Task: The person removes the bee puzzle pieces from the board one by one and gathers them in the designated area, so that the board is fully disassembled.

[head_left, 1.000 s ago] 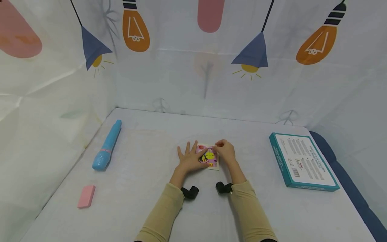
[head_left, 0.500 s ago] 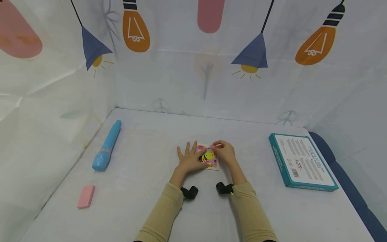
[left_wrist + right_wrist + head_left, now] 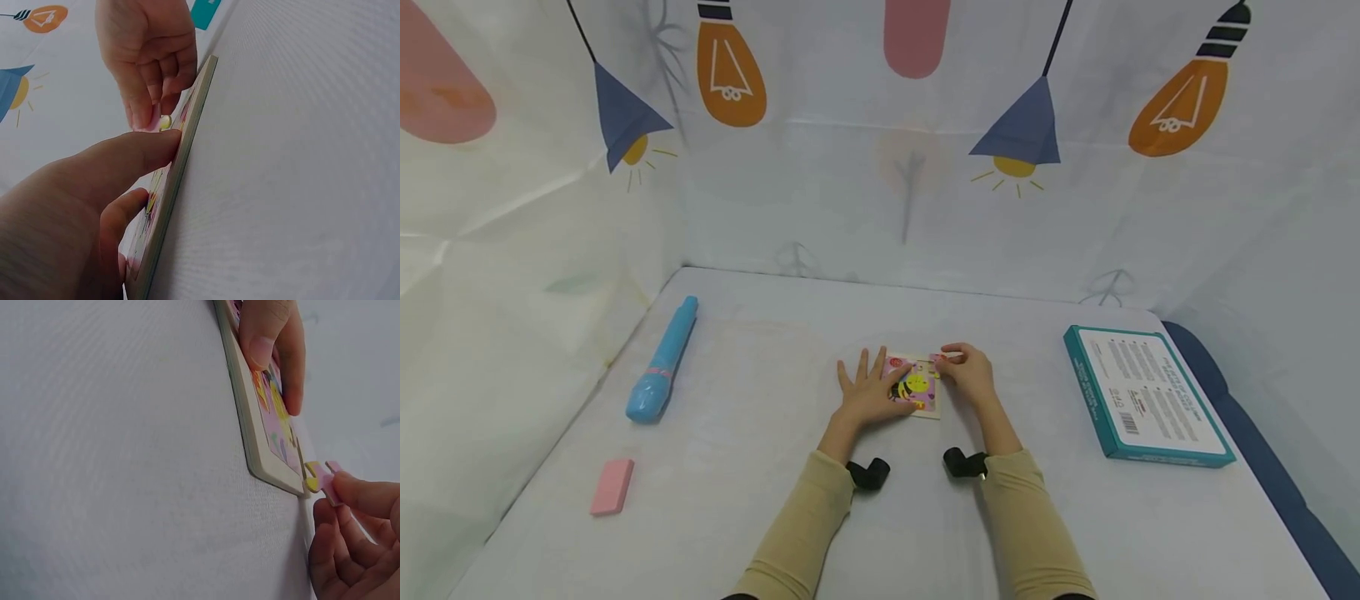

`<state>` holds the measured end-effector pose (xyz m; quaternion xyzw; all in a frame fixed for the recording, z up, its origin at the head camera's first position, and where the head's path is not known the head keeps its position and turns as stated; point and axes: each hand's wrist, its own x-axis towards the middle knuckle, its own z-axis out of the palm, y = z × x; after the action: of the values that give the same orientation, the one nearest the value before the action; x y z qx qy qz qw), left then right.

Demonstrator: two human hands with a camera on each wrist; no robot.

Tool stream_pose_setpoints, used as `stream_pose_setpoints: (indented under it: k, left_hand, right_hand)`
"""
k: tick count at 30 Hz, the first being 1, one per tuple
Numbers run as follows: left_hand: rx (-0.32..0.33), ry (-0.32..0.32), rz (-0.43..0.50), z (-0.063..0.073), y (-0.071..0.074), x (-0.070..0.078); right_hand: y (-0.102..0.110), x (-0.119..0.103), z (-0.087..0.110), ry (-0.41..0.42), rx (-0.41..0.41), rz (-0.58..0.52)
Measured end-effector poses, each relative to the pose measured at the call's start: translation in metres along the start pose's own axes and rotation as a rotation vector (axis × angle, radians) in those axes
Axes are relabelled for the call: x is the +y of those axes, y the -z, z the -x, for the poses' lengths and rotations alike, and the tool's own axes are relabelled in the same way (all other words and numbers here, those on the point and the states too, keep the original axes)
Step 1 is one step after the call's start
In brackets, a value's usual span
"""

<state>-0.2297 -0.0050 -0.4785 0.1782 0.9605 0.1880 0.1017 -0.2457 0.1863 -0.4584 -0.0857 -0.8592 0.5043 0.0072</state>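
A small jigsaw board with a pale wooden rim (image 3: 261,456) and a pink-and-yellow bee picture (image 3: 916,382) lies on the white table. My left hand (image 3: 868,397) rests on it with fingers spread, thumb and one finger touching the picture. My right hand (image 3: 973,375) is at the board's far right corner. Between its thumb and finger it pinches a pink-and-yellow jigsaw piece (image 3: 321,480), held beside the rim in the right wrist view. From the left wrist camera the same piece (image 3: 164,122) shows just beyond my left thumb, partly hidden by fingers.
A teal-edged box (image 3: 1150,396) with a white printed face lies at the right. On the left are a light blue microphone-shaped object (image 3: 662,360) and a pink block (image 3: 612,487). A lamp-patterned white cloth (image 3: 835,200) hangs behind the table.
My right hand has moved slightly right, taking the pinched jigsaw piece out over the board's far right corner. My left hand keeps its place on the board.
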Motion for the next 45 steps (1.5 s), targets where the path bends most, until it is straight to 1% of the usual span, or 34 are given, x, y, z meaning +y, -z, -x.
stream_pose_setpoints:
  k: [5,13,18,22,31,38,45]
  left_hand:
    - [-0.005,0.002,0.002,-0.001,0.0,0.0]
    - [0.0,0.002,0.0,-0.001,-0.002,-0.002]
    - [0.002,-0.001,-0.001,-0.002,-0.003,-0.003]
    - [0.003,-0.003,0.0,-0.001,-0.003,-0.003]
    - [0.008,-0.008,0.004,-0.002,-0.005,-0.004]
    - [0.011,-0.012,0.006,-0.002,-0.004,-0.004]
    - [0.016,-0.016,0.014,-0.001,-0.004,-0.004]
  right_hand:
    - [0.005,0.004,-0.001,-0.037,0.021,-0.043]
    - [0.012,0.009,0.0,-0.073,0.045,-0.08]
    - [0.018,0.013,0.002,-0.098,0.043,-0.064]
    - [0.024,0.016,0.003,-0.098,0.05,-0.045]
    - [0.037,0.021,0.005,-0.108,0.072,-0.05]
    - [0.047,0.028,0.005,-0.12,0.123,-0.111]
    - [0.058,0.035,0.005,-0.147,0.15,-0.117]
